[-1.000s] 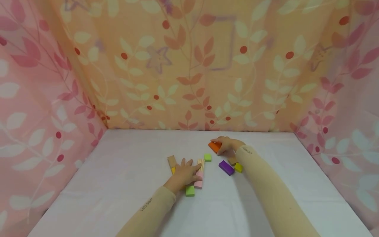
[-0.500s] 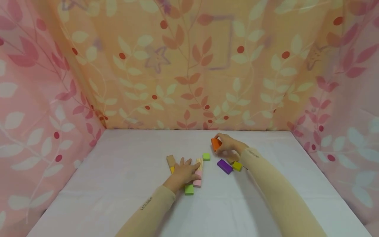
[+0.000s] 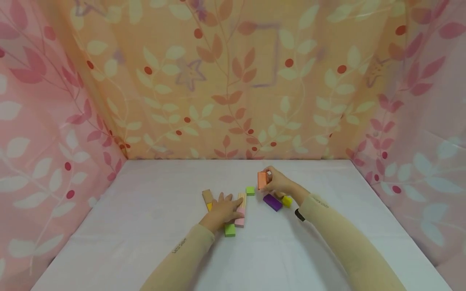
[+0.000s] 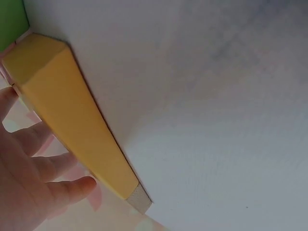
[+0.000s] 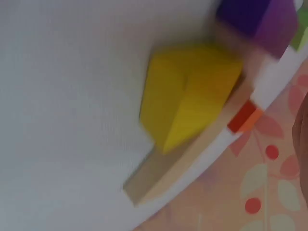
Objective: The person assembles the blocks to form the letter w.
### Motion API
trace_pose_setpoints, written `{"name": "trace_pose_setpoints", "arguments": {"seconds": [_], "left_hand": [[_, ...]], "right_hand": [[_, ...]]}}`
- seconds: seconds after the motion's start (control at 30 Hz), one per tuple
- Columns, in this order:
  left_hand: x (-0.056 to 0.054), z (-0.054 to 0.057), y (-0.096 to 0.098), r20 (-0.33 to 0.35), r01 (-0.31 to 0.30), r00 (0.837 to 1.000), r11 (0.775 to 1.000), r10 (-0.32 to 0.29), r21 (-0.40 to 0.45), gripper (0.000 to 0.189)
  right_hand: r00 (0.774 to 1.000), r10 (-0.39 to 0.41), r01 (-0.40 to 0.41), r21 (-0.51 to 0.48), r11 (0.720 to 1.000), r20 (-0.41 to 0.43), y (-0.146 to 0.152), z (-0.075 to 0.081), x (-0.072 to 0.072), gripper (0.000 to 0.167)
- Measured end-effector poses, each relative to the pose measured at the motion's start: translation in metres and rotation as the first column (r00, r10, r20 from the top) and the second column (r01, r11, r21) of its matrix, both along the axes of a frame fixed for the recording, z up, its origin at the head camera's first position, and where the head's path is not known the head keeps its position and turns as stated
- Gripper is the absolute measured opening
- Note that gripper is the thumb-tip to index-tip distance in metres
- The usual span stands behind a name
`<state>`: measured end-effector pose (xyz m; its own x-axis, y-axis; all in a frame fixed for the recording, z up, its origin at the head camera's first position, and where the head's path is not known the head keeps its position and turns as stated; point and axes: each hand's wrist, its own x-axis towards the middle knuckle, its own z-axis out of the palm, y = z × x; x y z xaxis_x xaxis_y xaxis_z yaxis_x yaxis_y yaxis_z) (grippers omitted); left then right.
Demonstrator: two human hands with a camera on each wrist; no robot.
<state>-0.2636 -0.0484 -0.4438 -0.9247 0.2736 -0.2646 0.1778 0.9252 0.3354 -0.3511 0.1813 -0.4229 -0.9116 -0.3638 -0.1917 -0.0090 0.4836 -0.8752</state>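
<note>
My left hand (image 3: 220, 212) lies with fingers spread over a group of blocks. Its thumb reaches a pink block (image 3: 240, 222), and a striped wooden piece (image 3: 242, 197) lies just above that. In the left wrist view, the fingertips sit along a long yellow block (image 4: 72, 110), whose far end meets a tan block (image 3: 207, 196). A green block (image 3: 229, 230) lies by the heel of this hand. My right hand (image 3: 278, 182) pinches an orange block (image 3: 262, 180) upright between thumb and fingers, at the far side of a purple block (image 3: 272, 202).
A yellow block (image 5: 192, 96) stands close to the purple one, against a tan wooden block (image 5: 168, 168) mostly hidden by the right hand in the head view. A small green block (image 3: 250, 190) lies between the hands. Patterned cloth walls (image 3: 233, 81) enclose the white table (image 3: 145, 226).
The right hand has tipped the orange block from lying slanted to upright, its wrist turning. The left hand has stayed in place. The head view has shifted slightly.
</note>
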Motion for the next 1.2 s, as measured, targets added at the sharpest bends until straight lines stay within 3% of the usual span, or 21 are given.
{"name": "trace_pose_setpoints", "arguments": {"seconds": [0.1,0.23,0.4,0.67,0.8,0.97,1.2], "left_hand": [[0.000,0.002,0.000,0.004,0.000,1.000,1.000,0.000,-0.010,0.066],[0.000,0.003,0.001,0.005,0.004,1.000,1.000,-0.004,-0.021,0.066],[-0.002,0.000,0.001,0.006,0.005,1.000,1.000,-0.005,-0.031,0.066],[-0.001,-0.001,0.001,-0.014,0.013,1.000,1.000,-0.013,-0.026,0.066],[0.000,0.000,0.000,-0.020,0.019,1.000,0.999,-0.020,-0.030,0.066],[0.000,0.003,0.000,-0.007,0.012,1.000,1.000,-0.012,-0.025,0.066],[0.000,0.001,0.000,-0.002,0.006,1.000,1.000,-0.006,-0.020,0.066]], "right_hand": [[0.996,-0.005,0.016,-0.138,0.990,0.084,-0.008,-0.006,0.013,0.070],[0.987,0.019,0.012,-0.195,0.981,0.158,-0.016,-0.016,0.031,0.067],[0.988,-0.011,0.021,-0.065,0.998,0.156,-0.017,-0.026,0.043,0.068],[0.994,-0.023,0.021,0.024,1.000,0.110,-0.003,-0.032,0.037,0.069],[0.997,0.033,-0.042,0.133,0.990,0.066,0.001,-0.032,0.035,0.069],[0.992,0.127,-0.130,0.251,0.959,0.029,-0.001,-0.028,0.037,0.072],[0.989,0.132,-0.145,0.238,0.960,0.068,-0.004,-0.025,0.039,0.055]]}}
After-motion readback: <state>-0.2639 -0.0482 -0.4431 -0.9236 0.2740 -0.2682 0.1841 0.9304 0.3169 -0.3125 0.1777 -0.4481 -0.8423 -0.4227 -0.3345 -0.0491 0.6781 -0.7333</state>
